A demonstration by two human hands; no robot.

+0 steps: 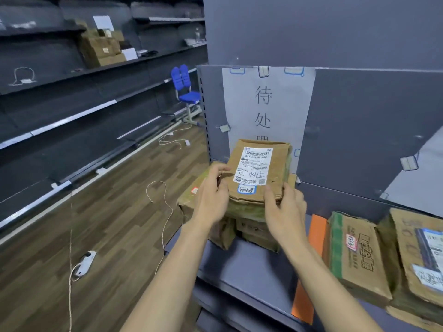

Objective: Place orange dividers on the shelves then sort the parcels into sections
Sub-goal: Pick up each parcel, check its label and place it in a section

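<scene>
Here, grey shelf (249, 267) carries the parcel stack at its left end | orange divider (311, 259) stands right of it | top labelled parcel (260, 168) gripped both sides: left hand (213, 195) and right hand (285, 207), fingers curled on its edges, forearms outstretched

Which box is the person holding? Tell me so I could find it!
Find the big white paper sign taped to the grey shelf wall. Just below it, the left hand and right hand grip the flat brown cardboard parcel topping a stack. Unlike the boxes beyond the orange divider, it has a white barcode label and a blue-edged sticker.
</scene>
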